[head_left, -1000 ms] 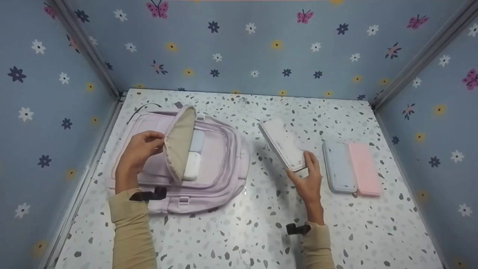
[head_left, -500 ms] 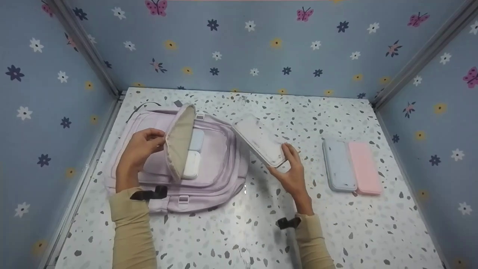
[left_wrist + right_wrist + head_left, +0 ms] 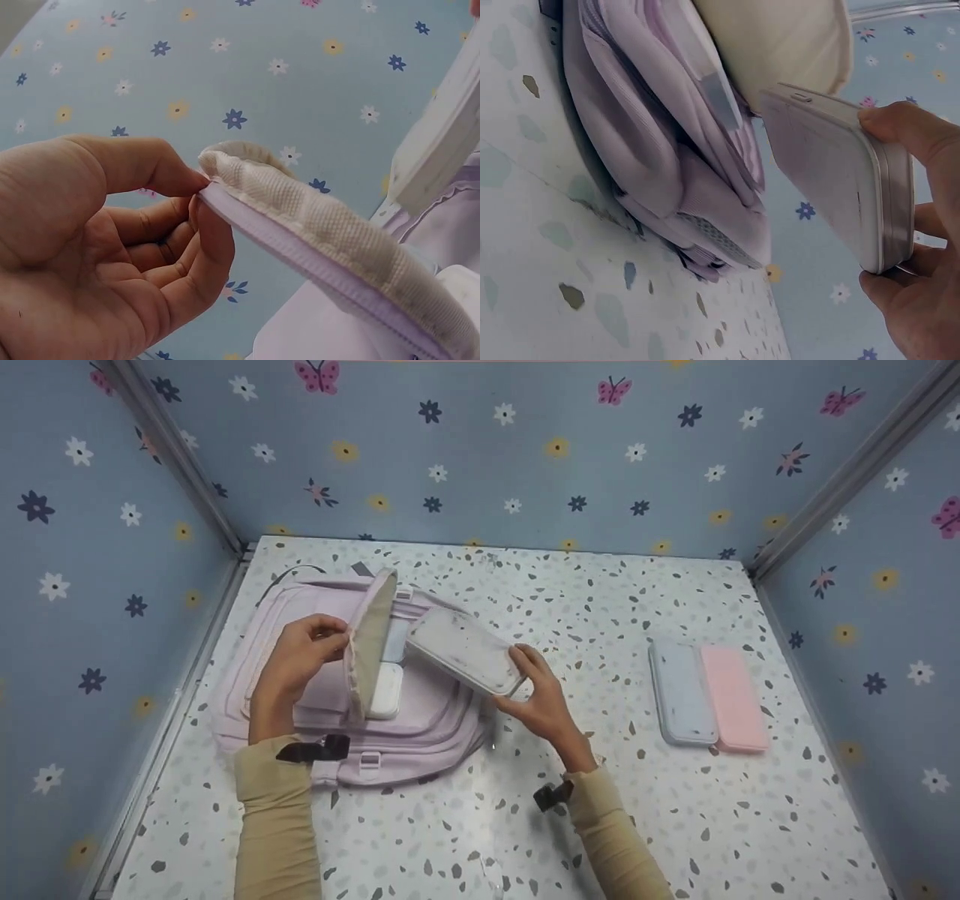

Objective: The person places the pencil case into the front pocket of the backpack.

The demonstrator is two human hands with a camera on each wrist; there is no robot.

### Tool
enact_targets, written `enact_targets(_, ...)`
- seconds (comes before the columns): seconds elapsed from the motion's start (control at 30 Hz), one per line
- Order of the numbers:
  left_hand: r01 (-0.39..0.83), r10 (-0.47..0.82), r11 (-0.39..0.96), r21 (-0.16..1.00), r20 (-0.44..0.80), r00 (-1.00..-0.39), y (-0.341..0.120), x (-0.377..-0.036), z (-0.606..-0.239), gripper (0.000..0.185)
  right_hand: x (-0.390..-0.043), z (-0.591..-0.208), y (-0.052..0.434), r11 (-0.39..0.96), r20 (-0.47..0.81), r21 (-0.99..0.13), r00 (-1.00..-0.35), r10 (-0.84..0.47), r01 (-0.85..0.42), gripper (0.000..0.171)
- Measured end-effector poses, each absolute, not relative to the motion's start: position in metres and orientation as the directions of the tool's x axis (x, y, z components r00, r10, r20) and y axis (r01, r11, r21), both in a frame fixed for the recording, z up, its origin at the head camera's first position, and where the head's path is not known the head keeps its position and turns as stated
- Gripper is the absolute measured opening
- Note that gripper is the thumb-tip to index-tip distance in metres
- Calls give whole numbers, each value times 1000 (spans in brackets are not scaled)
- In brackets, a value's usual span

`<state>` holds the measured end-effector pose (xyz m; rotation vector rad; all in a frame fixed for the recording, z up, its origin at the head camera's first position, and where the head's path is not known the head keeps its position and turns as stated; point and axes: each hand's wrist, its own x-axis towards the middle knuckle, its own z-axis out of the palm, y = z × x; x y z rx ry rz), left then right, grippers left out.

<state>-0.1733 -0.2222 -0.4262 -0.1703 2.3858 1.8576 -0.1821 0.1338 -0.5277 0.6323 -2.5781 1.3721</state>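
White case [image 3: 465,650] was held tilted over the lilac backpack [image 3: 442,712], its far end right by the open pocket. Right hand [image 3: 541,701] gripped the case's near end, thumb on one edge & fingers curled round the other; the right wrist view showed the same case [image 3: 832,176] w/ the thumb up top and fingers below, hand [image 3: 919,300] at frame's right. Left hand [image 3: 300,656] pinched the edge of the pocket flap [image 3: 370,641] btwn thumb & forefinger, holding it up; beige lining faced the case. Left wrist view: hand [image 3: 105,255] w/ fingers curled, thumb tip pressed on the flap's padded rim [image 3: 322,240].

Inside the pocket lay a white case [image 3: 386,691], w/ a pale blue one [image 3: 395,639] just behind it, mostly hidden by the flap. Backpack lay flat on the speckled table [image 3: 525,810], left side. On the right, well apart from the bag, a blue-grey case [image 3: 681,691] & a pink case [image 3: 733,697] lay side by side, touching. Both forearms had beige sleeves w/ black wrist straps.
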Motion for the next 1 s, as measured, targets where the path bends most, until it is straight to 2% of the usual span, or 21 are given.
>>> enact_targets(0.33, -162, -6, 292, 943, -167, -986, -211, -177, -424, 25, -196, -536, 111, 490, 260, -756, -886, -383, -433, 80)
enact_targets(0.57, -153, -12, 303, 941, -157, -988, -209, -176, -423, 24, -206, -531, 105, 541, 133, -760, -900, -416, -361, 90)
enact_targets(0.73, -159, -26, 319, 934, -160, -987, -205, -177, -422, 25, -210, -530, 105, 552, 143, -759, -916, -375, -345, 91)
enact_targets(1.0, -153, -31, 338, 929, -152, -988, -201, -178, -419, 24, -219, -527, 100, 562, 161, -741, -910, -382, -367, 86)
